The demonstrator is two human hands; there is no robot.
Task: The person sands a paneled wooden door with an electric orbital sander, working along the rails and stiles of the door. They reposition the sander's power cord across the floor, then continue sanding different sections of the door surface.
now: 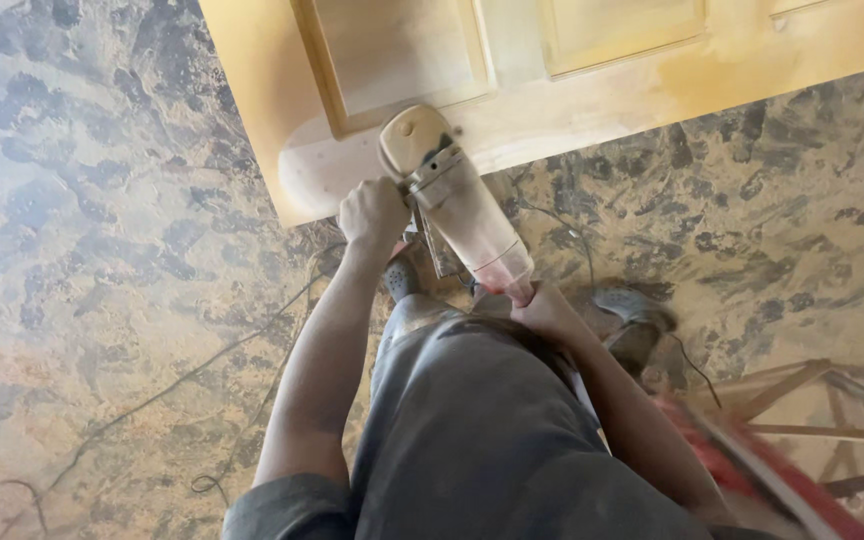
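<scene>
A dust-coated angle grinder (457,200) rests its round head on the lower rail of a pale wooden panelled door (512,110) lying flat at the top of the view. My left hand (372,212) is clenched around the grinder's side handle, just left of the head. My right hand (544,308) grips the rear end of the grinder's body, close to my waist. The sanded patch of wood near the head looks paler than the yellow wood around it.
The floor (102,250) is covered with sawdust over dark patches. A thin power cable (182,370) trails across it at lower left. My dusty shoes (632,315) stand below the door edge. A wooden frame (802,400) and a red-edged object (752,460) lie at lower right.
</scene>
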